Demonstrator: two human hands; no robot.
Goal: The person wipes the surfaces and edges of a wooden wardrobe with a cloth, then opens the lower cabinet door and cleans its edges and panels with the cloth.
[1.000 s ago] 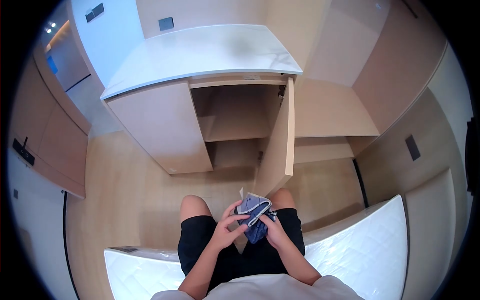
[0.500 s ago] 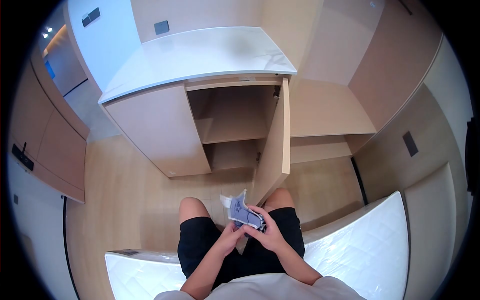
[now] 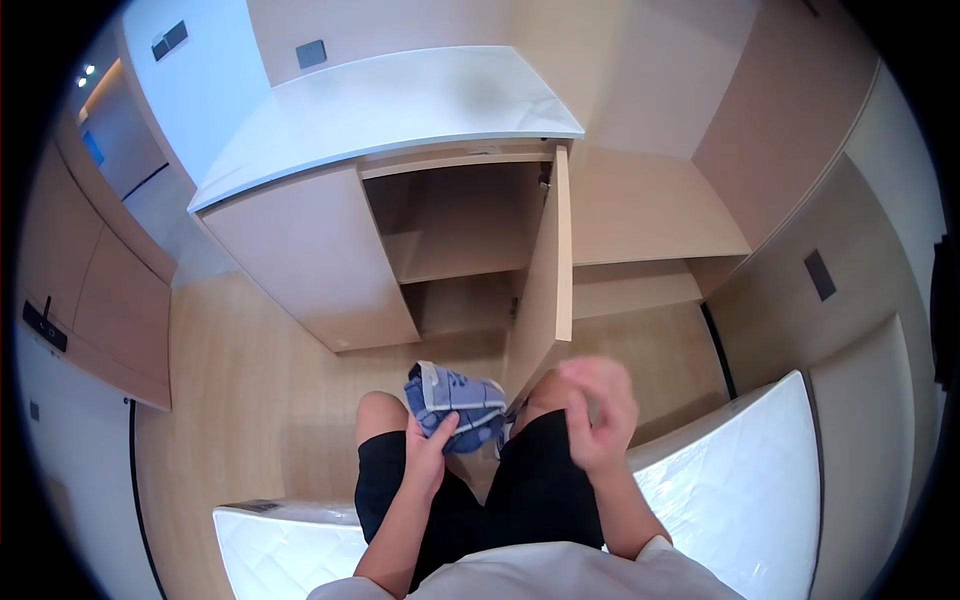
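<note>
My left hand (image 3: 428,450) is closed on a folded blue fabric piece (image 3: 458,392) with pale edging and a darker pattern. Its thumb presses on the near face, and the bundle hangs above the floor between my knees. What kind of article it is does not show. Apart from it, my right hand (image 3: 602,415) is raised over my right thigh, thumb and fingers apart with nothing seen in it. Motion blurs its fingertips. Just beyond this hand stands the swung-out cabinet door (image 3: 548,265).
Ahead is a low cabinet (image 3: 300,265) with a white marble-look top (image 3: 410,100) and a visible inner shelf (image 3: 465,255). A plastic-wrapped mattress (image 3: 735,480) lies under and beside me. A built-in bench (image 3: 650,215) fills the right corner; a door (image 3: 110,290) stands left.
Both hands were on the fabric piece; now only the left holds it, shifted left and turned. My right hand has let go and moved right and up. The view has shifted slightly.
</note>
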